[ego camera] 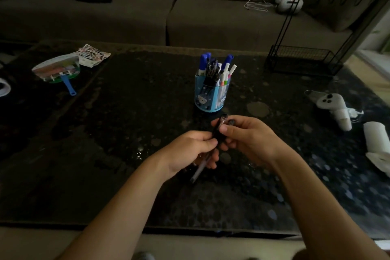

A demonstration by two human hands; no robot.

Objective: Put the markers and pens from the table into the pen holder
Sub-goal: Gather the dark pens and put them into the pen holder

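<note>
A light blue pen holder stands upright on the dark table, holding several blue-capped markers, black pens and thin white markers. Just in front of it, both hands grip dark pens held together above the table. My left hand pinches their middle, and a lower pen end pokes out below it. My right hand holds the upper ends, whose tips rise past the fingers. How many pens are in the bundle is hard to tell in the dim light.
A hand fan with a blue handle and a printed sheet lie at the far left. A black wire rack stands at the back right. White controllers and paper rolls lie along the right edge. A sofa is behind.
</note>
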